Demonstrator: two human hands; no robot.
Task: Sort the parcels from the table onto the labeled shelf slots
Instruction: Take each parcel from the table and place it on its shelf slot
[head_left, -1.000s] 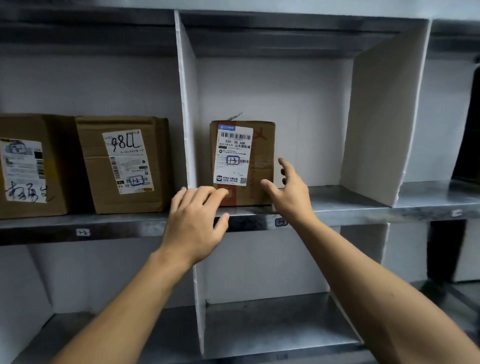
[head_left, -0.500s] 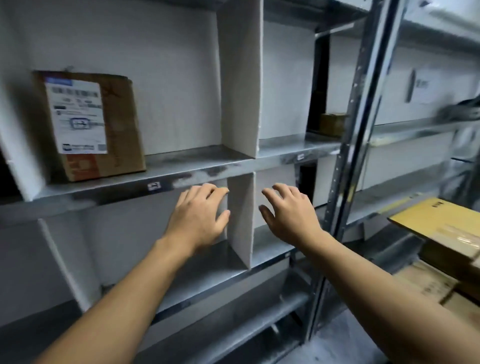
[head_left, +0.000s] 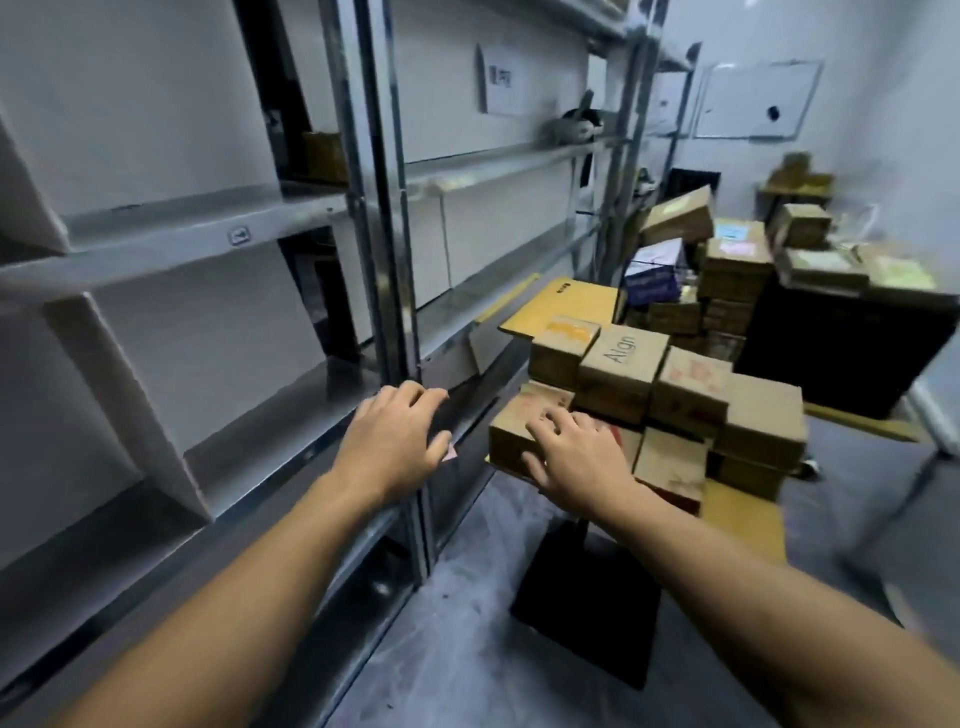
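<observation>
Several brown cardboard parcels (head_left: 623, 364) lie packed together on a yellow table (head_left: 576, 306) to the right of the metal shelf (head_left: 208, 234). My right hand (head_left: 576, 457) hovers with spread fingers over the nearest parcel (head_left: 514, 431) at the table's front corner; whether it touches it I cannot tell. In front of the shelf's upright post my left hand (head_left: 395, 441) is held out with relaxed fingers and holds nothing. The shelf slots in view are white-walled with small labels on the ledge.
A steel upright post (head_left: 384, 260) stands between my hands and the shelf bays. More stacked boxes (head_left: 727, 270) and a black cabinet (head_left: 841, 353) fill the back right. The table's black base (head_left: 587, 603) sits on the grey floor.
My view has swung right, from the shelf slot holding a labelled parcel to the parcel table. Both empty hands moved away from the shelf toward the table.
</observation>
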